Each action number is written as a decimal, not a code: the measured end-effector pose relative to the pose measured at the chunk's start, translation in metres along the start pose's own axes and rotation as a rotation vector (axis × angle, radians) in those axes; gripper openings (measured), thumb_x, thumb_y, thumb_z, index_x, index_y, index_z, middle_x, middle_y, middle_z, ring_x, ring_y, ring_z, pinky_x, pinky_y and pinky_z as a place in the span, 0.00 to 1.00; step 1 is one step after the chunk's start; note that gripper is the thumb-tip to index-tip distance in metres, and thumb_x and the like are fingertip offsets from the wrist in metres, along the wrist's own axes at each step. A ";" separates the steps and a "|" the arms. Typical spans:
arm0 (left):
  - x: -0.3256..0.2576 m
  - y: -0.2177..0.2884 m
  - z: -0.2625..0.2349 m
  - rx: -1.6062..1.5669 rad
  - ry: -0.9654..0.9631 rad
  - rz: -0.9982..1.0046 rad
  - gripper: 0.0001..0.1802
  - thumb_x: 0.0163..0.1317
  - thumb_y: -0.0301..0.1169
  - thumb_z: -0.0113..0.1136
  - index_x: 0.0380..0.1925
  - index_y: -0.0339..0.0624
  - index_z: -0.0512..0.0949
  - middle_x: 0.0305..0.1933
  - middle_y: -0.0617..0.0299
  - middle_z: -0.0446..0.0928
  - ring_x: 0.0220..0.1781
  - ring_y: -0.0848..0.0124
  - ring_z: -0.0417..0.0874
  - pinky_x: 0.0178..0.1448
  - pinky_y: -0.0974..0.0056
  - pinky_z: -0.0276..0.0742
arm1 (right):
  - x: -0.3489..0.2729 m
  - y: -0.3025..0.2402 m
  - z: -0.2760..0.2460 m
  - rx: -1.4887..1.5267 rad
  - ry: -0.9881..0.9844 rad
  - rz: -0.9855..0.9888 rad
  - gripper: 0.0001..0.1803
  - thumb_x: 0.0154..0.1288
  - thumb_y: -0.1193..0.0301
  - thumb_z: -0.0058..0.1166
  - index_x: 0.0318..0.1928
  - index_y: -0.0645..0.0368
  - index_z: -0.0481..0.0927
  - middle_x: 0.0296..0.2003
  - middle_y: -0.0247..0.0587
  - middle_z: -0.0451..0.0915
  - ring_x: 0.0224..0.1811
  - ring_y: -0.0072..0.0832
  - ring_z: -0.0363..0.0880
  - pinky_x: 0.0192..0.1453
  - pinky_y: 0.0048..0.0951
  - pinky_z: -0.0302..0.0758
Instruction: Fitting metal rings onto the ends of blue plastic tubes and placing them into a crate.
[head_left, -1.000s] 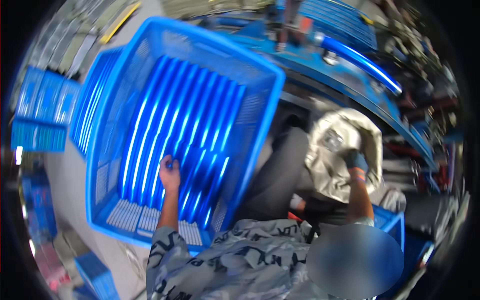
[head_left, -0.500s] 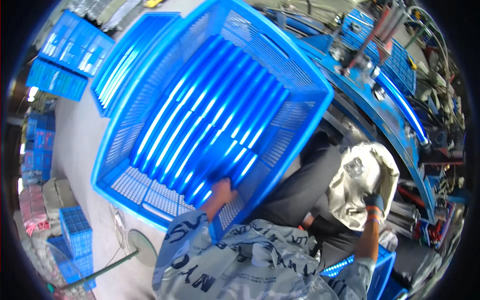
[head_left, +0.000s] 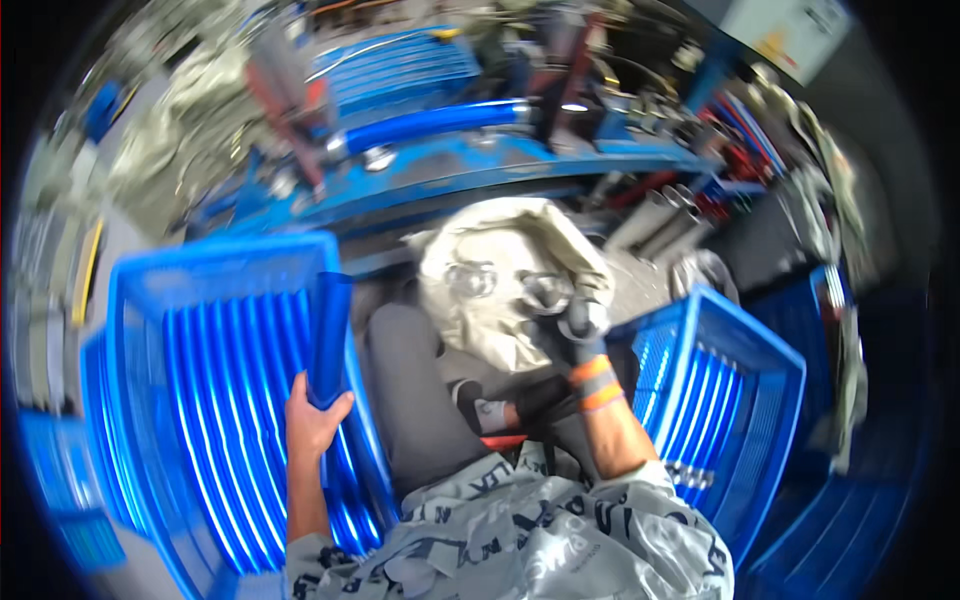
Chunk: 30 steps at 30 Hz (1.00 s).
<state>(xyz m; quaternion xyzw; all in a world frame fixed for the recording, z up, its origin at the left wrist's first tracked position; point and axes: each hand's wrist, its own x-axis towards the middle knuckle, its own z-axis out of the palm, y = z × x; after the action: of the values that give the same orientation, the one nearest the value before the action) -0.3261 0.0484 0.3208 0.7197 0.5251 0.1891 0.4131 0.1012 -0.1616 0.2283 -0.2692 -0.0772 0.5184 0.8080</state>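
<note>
My left hand (head_left: pixel 316 424) grips the lower end of a blue tube (head_left: pixel 329 335), which stands nearly upright over the right rim of a blue crate (head_left: pixel 228 250). Inside that crate lie rows of glossy blue tubes (head_left: pixel 235 420). In a dark glove, my right hand (head_left: pixel 568 342) is at the near right edge of an open pale sack (head_left: pixel 455 318). Its fingers look closed round a shiny round metal fitting (head_left: pixel 584 318), though motion blurs them. Two more metal pieces show in the sack, one a round fitting (head_left: pixel 472 280).
To the right, a smaller blue crate (head_left: pixel 750 345) holds blue tubes with metal ends. Across the front runs a blue bench (head_left: pixel 480 172) with a blue tube (head_left: pixel 435 125) mounted along it. Grey metal pipes (head_left: pixel 655 222) lie beyond the sack. My legs (head_left: pixel 410 385) are between the crates.
The view has swung to the right. My left hand, earlier low in the crate among the tubes, has lifted a blue tube. My right hand is still at the sack.
</note>
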 end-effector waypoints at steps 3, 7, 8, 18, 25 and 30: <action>0.020 0.112 0.027 0.298 -0.100 0.390 0.36 0.55 0.37 0.84 0.66 0.41 0.85 0.53 0.40 0.93 0.56 0.43 0.96 0.63 0.47 0.91 | -0.031 -0.043 0.063 -0.087 -0.169 -0.076 0.43 0.78 0.41 0.72 0.79 0.58 0.80 0.84 0.48 0.75 0.77 0.49 0.84 0.73 0.52 0.89; 0.006 0.193 0.032 0.404 -0.222 0.633 0.33 0.55 0.34 0.82 0.63 0.45 0.86 0.53 0.48 0.92 0.55 0.43 0.94 0.62 0.46 0.90 | -0.056 -0.062 0.055 -0.255 -0.170 -0.141 0.41 0.74 0.46 0.79 0.75 0.59 0.82 0.83 0.52 0.74 0.76 0.46 0.85 0.72 0.50 0.92; 0.003 0.202 0.031 0.465 -0.235 0.700 0.33 0.53 0.33 0.81 0.62 0.45 0.86 0.53 0.50 0.92 0.55 0.44 0.94 0.61 0.46 0.90 | -0.056 -0.062 0.047 -0.287 -0.178 -0.155 0.44 0.71 0.46 0.81 0.76 0.58 0.81 0.83 0.55 0.73 0.75 0.47 0.85 0.70 0.51 0.93; -0.006 0.218 0.020 0.605 -0.253 0.776 0.34 0.47 0.30 0.80 0.60 0.42 0.87 0.49 0.50 0.90 0.52 0.45 0.93 0.59 0.46 0.89 | -0.061 -0.067 0.078 -0.306 -0.289 -0.248 0.37 0.71 0.83 0.73 0.79 0.66 0.76 0.79 0.52 0.80 0.76 0.37 0.85 0.84 0.41 0.80; -0.002 0.212 0.025 0.607 -0.253 0.783 0.34 0.46 0.30 0.80 0.59 0.42 0.86 0.48 0.50 0.90 0.51 0.46 0.92 0.58 0.46 0.88 | -0.068 -0.073 0.078 -0.369 -0.228 -0.134 0.48 0.69 0.72 0.83 0.84 0.70 0.73 0.81 0.56 0.78 0.80 0.43 0.82 0.85 0.45 0.79; 0.001 0.200 0.035 0.639 -0.200 0.782 0.35 0.46 0.29 0.80 0.60 0.42 0.87 0.48 0.51 0.90 0.51 0.46 0.92 0.58 0.45 0.88 | -0.066 -0.073 0.078 -0.518 -0.216 -0.087 0.42 0.75 0.79 0.75 0.85 0.72 0.72 0.76 0.49 0.84 0.77 0.35 0.83 0.81 0.35 0.80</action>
<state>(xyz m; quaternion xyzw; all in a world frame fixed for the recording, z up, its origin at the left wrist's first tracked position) -0.1814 0.0141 0.4585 0.9671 0.2062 0.0898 0.1191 0.0984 -0.2149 0.3419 -0.4063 -0.3042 0.4718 0.7210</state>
